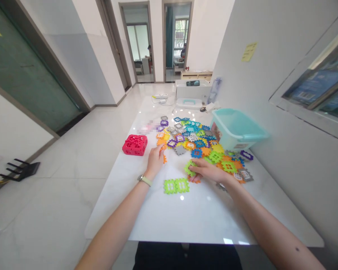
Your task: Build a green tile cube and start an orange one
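So the person's right hand (204, 170) had its grip pinched on a green tile (189, 168), thumb on top, just above the worktop (157, 221). Left hand (155, 161) was by an orange tile (161, 142) (watch (144, 180) on that wrist, btw), but couldn't tell whether its fingers held anything. Nearer the person lay a green pair (176, 186), edge against edge. Beyond: a mixed pile (191, 138), red box (135, 145) to the left, teal bin (233, 139) to the right. Looked to me like the picking-out step; I figured the next move called for squaring that tile's toothed edge.
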Demonstrator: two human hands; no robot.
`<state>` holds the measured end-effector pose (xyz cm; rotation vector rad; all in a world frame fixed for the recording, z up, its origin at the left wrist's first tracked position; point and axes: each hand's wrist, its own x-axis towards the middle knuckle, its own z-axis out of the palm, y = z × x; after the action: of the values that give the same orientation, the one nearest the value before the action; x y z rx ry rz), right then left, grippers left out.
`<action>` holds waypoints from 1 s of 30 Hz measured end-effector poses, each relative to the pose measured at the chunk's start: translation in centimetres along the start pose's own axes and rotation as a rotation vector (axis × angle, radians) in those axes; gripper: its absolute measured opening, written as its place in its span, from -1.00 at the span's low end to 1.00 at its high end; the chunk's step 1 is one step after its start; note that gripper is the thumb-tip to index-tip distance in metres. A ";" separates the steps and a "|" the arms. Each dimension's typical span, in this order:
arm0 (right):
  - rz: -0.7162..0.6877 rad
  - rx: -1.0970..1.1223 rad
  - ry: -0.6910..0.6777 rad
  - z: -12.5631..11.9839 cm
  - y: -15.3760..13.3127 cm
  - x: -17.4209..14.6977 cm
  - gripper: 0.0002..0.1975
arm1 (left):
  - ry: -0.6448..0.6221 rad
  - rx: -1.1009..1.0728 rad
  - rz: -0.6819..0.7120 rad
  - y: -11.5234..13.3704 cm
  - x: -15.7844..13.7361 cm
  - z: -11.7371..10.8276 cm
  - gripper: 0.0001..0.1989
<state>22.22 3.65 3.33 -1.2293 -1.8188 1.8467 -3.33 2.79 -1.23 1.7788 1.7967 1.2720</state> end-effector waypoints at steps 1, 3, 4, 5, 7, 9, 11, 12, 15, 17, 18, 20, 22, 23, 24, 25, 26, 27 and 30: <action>-0.051 -0.050 0.065 -0.1 0.2 0.2 -0.69 | -0.033 0.070 0.035 0.2 -0.1 -0.1 -0.64; -0.213 -0.206 0.300 -0.8 0.6 0.7 -0.70 | -0.091 0.199 0.097 1.1 -0.5 -0.6 -0.52; -0.279 -0.296 0.408 -1.2 0.6 0.9 -0.70 | -0.129 0.226 0.126 1.8 -0.9 -1.0 -0.48; -0.320 -0.379 0.483 -1.6 0.7 1.0 -0.69 | -0.197 0.217 0.170 2.6 -1.2 -1.5 -0.46; -0.339 -0.488 0.530 -2.3 0.7 1.0 -0.67 | -0.473 0.109 0.303 4.3 -2.0 -2.3 -0.46; -0.341 -0.512 0.504 -2.6 0.5 0.7 -0.69 | -0.755 0.023 0.402 5.6 -2.8 -2.9 -0.52; -0.351 -0.463 0.459 -2.5 0.2 0.2 -0.78 | -0.908 0.009 0.436 6.3 -3.3 -3.2 -0.60; -0.353 -0.427 0.430 -2.4 0.0 -0.1 -0.75 | -0.938 0.017 0.436 6.3 -3.5 -3.2 -0.64; -0.309 -0.341 0.302 -1.4 -0.5 -0.8 -0.65 | -0.878 0.094 0.349 5.7 -3.6 -3.5 -0.69; -0.233 -0.260 0.192 -0.3 -0.6 -1.2 -0.71 | -0.759 0.223 0.226 5.2 -3.5 -3.9 -0.68; -0.189 -0.207 0.142 0.3 -0.6 -1.3 -0.72 | -0.707 0.290 0.169 5.0 -3.4 -4.1 -0.67; -0.130 -0.125 0.066 1.7 -0.3 -1.3 -0.73 | -0.669 0.371 0.100 4.8 -3.2 -4.6 -0.64; -0.121 -0.147 0.038 2.9 0.0 -1.3 -0.76 | -0.702 0.367 0.095 4.8 -2.9 -5.1 -0.60; -0.131 -0.198 0.048 3.4 0.1 -1.3 -0.79 | -0.725 0.348 0.098 4.9 -2.7 -5.3 -0.57; -0.145 -0.266 0.069 3.8 0.2 -1.2 -0.82 | -0.748 0.329 0.099 4.9 -2.6 -5.4 -0.55; -0.157 -0.338 0.098 4.1 0.2 -1.2 -0.85 | -0.767 0.319 0.099 4.9 -2.5 -5.5 -0.54; -0.164 -0.405 0.129 4.2 0.1 -1.2 -0.87 | -0.781 0.318 0.099 5.0 -2.4 -5.5 -0.54; -0.165 -0.459 0.157 4.2 0.1 -1.1 -0.89 | -0.790 0.323 0.097 5.0 -2.4 -5.5 -0.55; -0.132 -0.529 0.218 4.1 -0.2 -1.1 -0.87 | -0.806 0.343 0.107 5.1 -2.5 -5.2 -0.57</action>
<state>19.88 0.09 3.32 -1.3655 -2.2696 1.1414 -3.47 -2.25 4.65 2.1485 1.4854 0.1714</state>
